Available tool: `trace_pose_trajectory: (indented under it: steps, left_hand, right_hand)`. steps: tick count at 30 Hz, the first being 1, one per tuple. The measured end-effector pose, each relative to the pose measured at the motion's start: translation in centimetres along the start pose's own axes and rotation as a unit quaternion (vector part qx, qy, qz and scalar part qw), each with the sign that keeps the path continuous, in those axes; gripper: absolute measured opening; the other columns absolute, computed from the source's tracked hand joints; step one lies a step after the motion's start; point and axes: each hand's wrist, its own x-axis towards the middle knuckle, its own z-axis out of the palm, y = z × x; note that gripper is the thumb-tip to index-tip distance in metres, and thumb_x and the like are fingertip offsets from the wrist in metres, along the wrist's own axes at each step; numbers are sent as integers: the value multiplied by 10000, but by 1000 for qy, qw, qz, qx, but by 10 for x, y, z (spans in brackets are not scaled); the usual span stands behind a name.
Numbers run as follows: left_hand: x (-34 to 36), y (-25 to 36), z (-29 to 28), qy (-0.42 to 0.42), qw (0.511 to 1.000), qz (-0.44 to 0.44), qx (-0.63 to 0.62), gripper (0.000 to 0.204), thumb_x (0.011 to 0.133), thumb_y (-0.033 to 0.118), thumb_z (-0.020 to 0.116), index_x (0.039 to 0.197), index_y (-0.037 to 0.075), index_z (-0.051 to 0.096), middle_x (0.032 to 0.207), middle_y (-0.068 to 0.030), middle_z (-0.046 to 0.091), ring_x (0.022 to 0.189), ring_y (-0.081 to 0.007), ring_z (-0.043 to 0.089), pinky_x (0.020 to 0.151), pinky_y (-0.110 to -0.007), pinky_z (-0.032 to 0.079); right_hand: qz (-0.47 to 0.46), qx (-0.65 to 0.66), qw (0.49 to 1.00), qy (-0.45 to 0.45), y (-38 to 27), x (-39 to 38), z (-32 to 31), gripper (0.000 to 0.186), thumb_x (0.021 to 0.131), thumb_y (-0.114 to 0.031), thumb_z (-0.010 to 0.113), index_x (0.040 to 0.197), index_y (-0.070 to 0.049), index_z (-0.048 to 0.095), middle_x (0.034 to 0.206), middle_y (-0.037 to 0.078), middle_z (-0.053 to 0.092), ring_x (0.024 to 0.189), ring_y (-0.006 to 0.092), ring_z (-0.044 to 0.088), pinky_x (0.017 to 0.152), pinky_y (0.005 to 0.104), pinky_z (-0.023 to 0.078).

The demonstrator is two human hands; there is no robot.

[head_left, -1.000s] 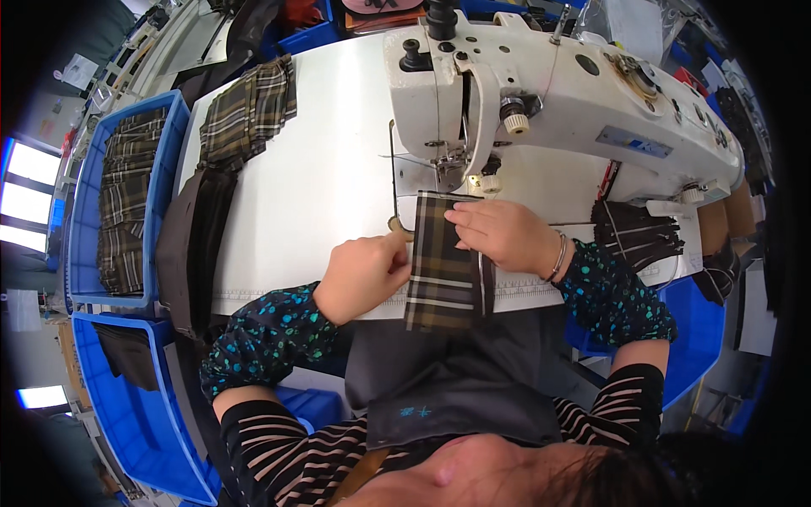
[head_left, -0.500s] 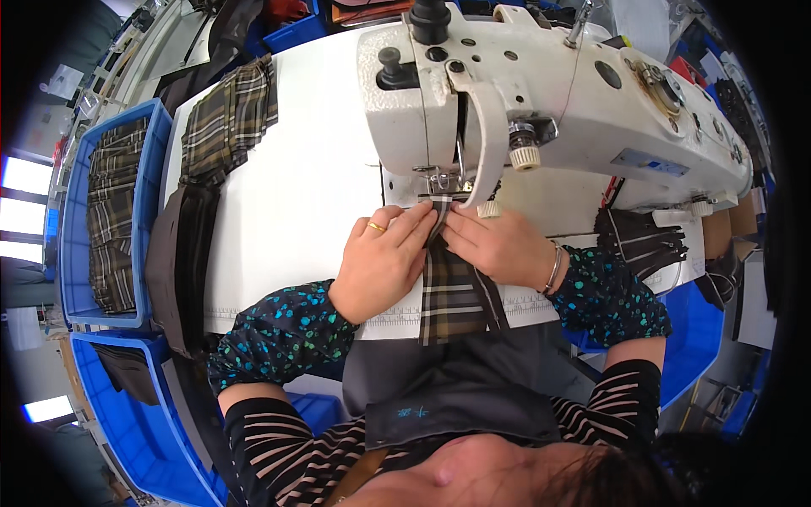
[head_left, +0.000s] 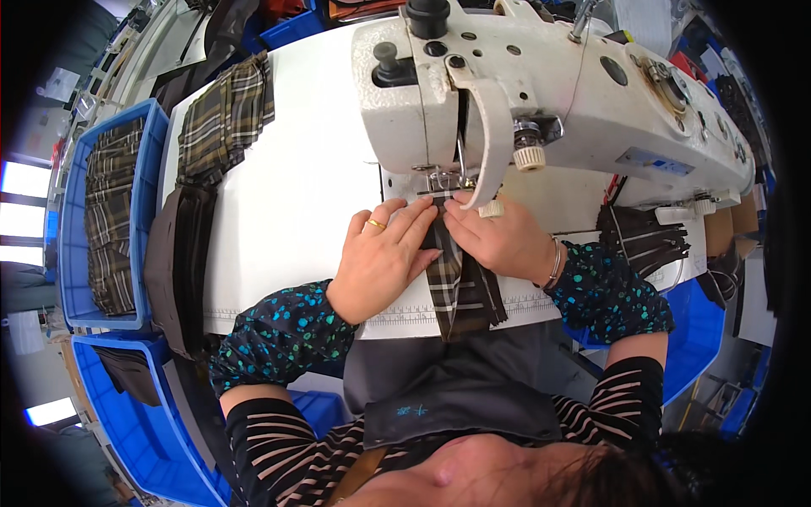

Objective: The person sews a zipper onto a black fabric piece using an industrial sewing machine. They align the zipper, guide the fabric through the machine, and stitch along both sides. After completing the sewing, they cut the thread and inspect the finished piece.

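Note:
A brown, black and white plaid cloth strip (head_left: 445, 283) runs from beneath the needle area of the white sewing machine (head_left: 549, 93) to the table's near edge. It looks folded lengthwise, with a darker part along its right side. My left hand (head_left: 380, 253), a ring on one finger, lies on the strip's left side, fingers stretched toward the presser foot (head_left: 441, 182) and thumb apart. Across from it, my right hand (head_left: 505, 241) has bent fingers pressed together on the strip's right edge, close beside the foot. The right thumb is mostly hidden.
Plaid pieces (head_left: 224, 118) are stacked at the table's far left, above a dark folded stack (head_left: 176, 262). A blue bin (head_left: 152, 198) of plaid pieces stands left, another blue bin (head_left: 135, 431) below it. Dark strips with light lines (head_left: 642, 237) lie right of the machine.
The strip's near end has swung and folded over, so less of its plaid face shows. Both hands stay by the presser foot, with the left thumb now farther out from the fingers.

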Motion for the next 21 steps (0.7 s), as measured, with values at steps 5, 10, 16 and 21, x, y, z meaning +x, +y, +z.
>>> trace_pose_trajectory:
  steps: [5, 10, 16, 21]
  left_hand:
    - [0, 1, -2, -3, 1000, 2, 25, 665, 855, 322, 800, 1449, 103, 594, 1405, -19, 633, 1215, -281, 561, 1004, -429, 430]
    - [2, -1, -2, -4, 999, 16, 51, 624, 873, 336, 784, 1434, 124, 614, 1426, -13, 626, 1215, -293, 559, 997, -438, 436]
    - [11, -12, -4, -7, 999, 11, 51, 528, 913, 349, 743, 1371, 101, 651, 1448, -26, 607, 1293, -277, 544, 1025, -454, 434]
    - [18, -20, -4, -4, 1000, 13, 27, 507, 922, 329, 739, 1363, 93, 652, 1454, -34, 607, 1296, -290, 545, 1032, -456, 436]
  right_hand:
    - [17, 30, 999, -26, 2, -2, -3, 134, 788, -146, 667, 886, -56, 653, 803, 49, 642, 876, 257, 684, 869, 382, 580]
    - [28, 40, 999, -20, 0, 0, -1, 136, 799, -140, 670, 904, -54, 650, 783, 45, 621, 842, 244, 667, 837, 371, 576]
    - [56, 44, 997, -33, 8, -2, 9, 123, 870, -107, 670, 979, -53, 683, 773, 44, 606, 787, 226, 647, 763, 364, 562]
    - [90, 78, 993, -3, 11, -2, 17, 181, 892, -106, 668, 1065, -73, 709, 831, 49, 636, 780, 232, 647, 772, 376, 564]
